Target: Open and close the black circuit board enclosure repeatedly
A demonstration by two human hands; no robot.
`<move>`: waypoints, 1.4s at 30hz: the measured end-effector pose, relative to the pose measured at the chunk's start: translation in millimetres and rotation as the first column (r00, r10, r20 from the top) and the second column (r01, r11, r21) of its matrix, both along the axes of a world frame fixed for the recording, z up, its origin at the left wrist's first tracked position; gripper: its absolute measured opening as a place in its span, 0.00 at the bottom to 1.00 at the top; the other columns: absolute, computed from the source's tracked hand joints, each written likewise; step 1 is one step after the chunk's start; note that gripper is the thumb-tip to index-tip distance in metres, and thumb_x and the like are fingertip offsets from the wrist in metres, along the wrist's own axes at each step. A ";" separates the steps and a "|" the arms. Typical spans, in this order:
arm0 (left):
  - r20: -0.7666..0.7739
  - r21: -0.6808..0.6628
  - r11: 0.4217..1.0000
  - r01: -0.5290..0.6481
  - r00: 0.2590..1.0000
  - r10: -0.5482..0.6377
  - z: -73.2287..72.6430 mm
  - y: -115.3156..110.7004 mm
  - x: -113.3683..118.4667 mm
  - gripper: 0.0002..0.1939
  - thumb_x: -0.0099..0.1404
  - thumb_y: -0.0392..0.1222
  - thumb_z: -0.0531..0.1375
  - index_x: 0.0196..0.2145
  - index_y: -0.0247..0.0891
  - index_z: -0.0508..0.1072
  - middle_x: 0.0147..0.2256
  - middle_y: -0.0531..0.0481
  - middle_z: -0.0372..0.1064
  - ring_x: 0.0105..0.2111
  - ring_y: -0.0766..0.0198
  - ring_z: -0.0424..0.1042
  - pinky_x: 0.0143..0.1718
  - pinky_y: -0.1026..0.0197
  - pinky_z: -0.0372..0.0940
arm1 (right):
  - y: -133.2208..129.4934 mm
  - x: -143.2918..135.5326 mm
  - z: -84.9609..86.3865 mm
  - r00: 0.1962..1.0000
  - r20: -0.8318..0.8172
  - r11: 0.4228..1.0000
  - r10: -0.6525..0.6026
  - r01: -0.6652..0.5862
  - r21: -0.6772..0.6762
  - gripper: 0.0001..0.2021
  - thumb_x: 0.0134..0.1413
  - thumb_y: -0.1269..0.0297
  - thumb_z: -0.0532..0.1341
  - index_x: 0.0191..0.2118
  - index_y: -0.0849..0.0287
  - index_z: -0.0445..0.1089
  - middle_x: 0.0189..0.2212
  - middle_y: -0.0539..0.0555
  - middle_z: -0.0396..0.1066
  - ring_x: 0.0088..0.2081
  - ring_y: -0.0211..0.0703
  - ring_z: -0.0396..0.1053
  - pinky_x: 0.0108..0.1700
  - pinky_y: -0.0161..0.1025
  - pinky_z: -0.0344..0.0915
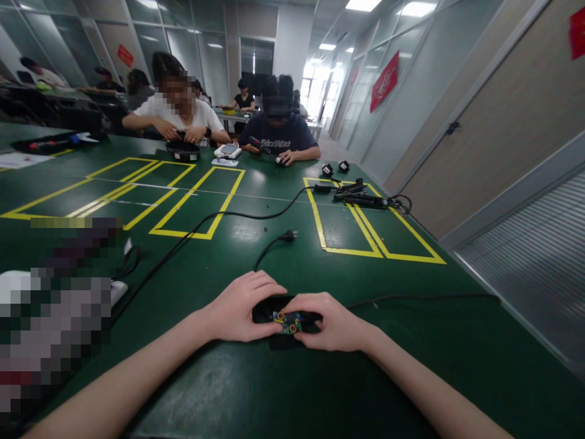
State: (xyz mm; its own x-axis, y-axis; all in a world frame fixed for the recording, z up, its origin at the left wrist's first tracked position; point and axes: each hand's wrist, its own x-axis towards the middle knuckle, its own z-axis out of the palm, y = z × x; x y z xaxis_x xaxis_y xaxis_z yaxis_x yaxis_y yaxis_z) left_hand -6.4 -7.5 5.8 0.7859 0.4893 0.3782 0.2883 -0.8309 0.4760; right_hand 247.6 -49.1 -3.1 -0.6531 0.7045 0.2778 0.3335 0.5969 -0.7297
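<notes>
Near the front of the green table (219,378), a small green circuit board (287,323) with copper-coloured coils and thin wires lies within a black housing. My left hand (244,308) curls round the housing's left side, its thumb on the board's left edge. From the right, my right hand (331,323) closes on the board and housing, thumb at the lower edge and fingers over the top. The housing is partly hidden by both hands. A black cable with a plug (289,236) lies just beyond them.
A long black cable (237,213) crosses the table. Black tools and cords (361,196) lie at the back right, near two small black-and-white parts. Two people work across the table. Blurred-out items lie at the left.
</notes>
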 end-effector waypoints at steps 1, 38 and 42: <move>0.003 -0.005 1.000 0.031 1.000 -0.031 0.1 -0.8 0.6 0.20 0.66 0.53 0.67 0.49 0.38 0.75 0.42 0.44 0.77 0.42 0.55 0.75 0.46 0.55 0.69 | -2.5 -2.5 1.6 0.999 -0.001 0.999 0.034 -0.034 0.007 0.18 0.52 0.72 0.67 0.50 0.57 0.77 0.45 0.56 0.81 0.44 0.45 0.80 0.47 0.38 0.74; -0.181 0.043 0.997 -0.064 0.981 0.071 -15.4 12.4 -0.3 0.36 0.55 0.68 0.72 0.53 0.41 0.79 0.55 0.40 0.76 0.59 0.44 0.70 0.58 0.46 0.67 | 4.2 -0.9 -12.1 0.983 -0.083 0.960 -0.166 0.181 0.213 0.11 0.60 0.68 0.66 0.48 0.56 0.77 0.42 0.58 0.80 0.42 0.47 0.80 0.45 0.42 0.77; -0.183 0.041 0.997 -0.069 0.980 0.075 -15.4 12.2 0.0 0.35 0.56 0.67 0.72 0.53 0.41 0.79 0.55 0.40 0.76 0.59 0.44 0.70 0.58 0.46 0.67 | 4.3 -0.4 -12.2 0.981 -0.098 0.959 -0.169 0.186 0.215 0.09 0.61 0.67 0.67 0.47 0.56 0.77 0.42 0.58 0.80 0.42 0.47 0.80 0.44 0.42 0.77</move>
